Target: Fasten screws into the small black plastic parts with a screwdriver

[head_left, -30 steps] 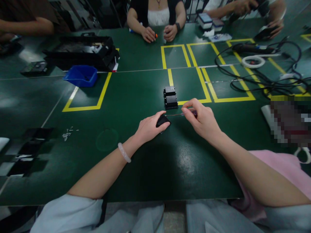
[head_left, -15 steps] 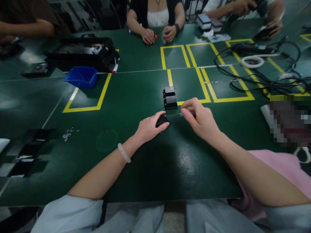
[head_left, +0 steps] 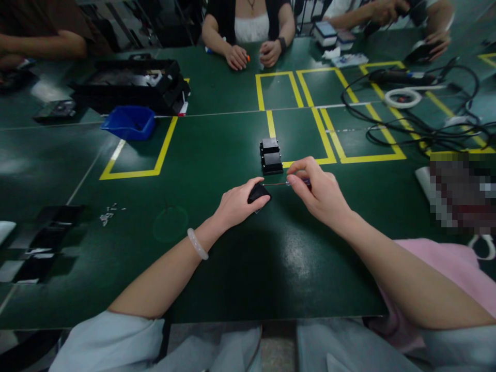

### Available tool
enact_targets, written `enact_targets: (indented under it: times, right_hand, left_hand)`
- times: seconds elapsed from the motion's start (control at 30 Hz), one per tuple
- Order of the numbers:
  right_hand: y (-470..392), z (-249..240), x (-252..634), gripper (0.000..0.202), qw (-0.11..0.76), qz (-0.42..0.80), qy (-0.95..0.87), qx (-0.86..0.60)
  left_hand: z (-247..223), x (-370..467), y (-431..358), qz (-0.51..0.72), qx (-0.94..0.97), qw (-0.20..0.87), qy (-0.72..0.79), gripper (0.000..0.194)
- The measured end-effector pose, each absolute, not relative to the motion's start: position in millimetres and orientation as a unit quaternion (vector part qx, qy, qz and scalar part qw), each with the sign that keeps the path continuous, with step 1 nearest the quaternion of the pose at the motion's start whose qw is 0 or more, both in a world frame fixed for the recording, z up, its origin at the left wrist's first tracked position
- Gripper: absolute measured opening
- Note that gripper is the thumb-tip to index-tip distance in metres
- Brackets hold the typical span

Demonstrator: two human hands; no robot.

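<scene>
- Where the green table (head_left: 209,289) stretches toward its left side, black panels (head_left: 42,243) lie in a line that runs away from the person and slightly rightward.
- Right of these, small screws (head_left: 106,214) lie loose in a cluster.
- Farther back, a blue bin (head_left: 127,124) stands before a black tray (head_left: 127,95), its narrowed end pointing left.
- Near the middle, the left hand (head_left: 237,204) reaches in from the left, clamped on a black block (head_left: 259,193), thumb on the near side and index finger on the far side; the block sits askew to the table edge, and the fingers hide too much to tell its long axis.
- Just beyond the block, two black boxes (head_left: 271,156) form a short row running away from the person.
- To the block's right, a screwdriver (head_left: 276,184) lies nearly level and crosswise, its long axis running left to right, tip pointing left at the block's far corner.
- The right hand (head_left: 320,188) pinches its handle, apart from the left.
</scene>
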State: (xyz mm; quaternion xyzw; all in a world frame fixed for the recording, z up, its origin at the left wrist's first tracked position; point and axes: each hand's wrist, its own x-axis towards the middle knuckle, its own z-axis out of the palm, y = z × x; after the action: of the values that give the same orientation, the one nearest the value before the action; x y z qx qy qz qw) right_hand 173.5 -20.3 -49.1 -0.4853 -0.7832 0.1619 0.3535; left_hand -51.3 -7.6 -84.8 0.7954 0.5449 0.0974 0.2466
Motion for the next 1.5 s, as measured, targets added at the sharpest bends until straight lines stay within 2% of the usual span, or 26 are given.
enact_targets:
  times: [0.7,1.0,1.17,1.37,1.5]
  right_hand:
    - [-18.1,-46.5,173.7,0.009,0.361,0.178,-0.776,-0.485]
    - [-20.9,-48.5,172.2,0.011,0.347,0.120,-0.788,-0.493]
    - [-26.5,-49.3,168.4,0.019,0.341,0.080,-0.784,-0.512]
    - [-30.5,-48.8,164.3,0.027,0.325,0.083,-0.780,-0.528]
    - [-29.4,-46.6,164.4,0.023,0.331,0.117,-0.784,-0.511]
  left_hand:
    - [-84.6,-51.7,-6.9,0.090,0.795,0.254,0.544,0.062]
    - [-84.2,-52.8,-6.8,0.095,0.794,0.258,0.541,0.063]
    - [-85.9,-53.8,-6.9,0.101,0.798,0.260,0.534,0.064]
    - [-87.6,-52.8,-7.6,0.104,0.801,0.251,0.533,0.063]
    - [-86.8,-52.1,-7.4,0.102,0.799,0.256,0.534,0.063]
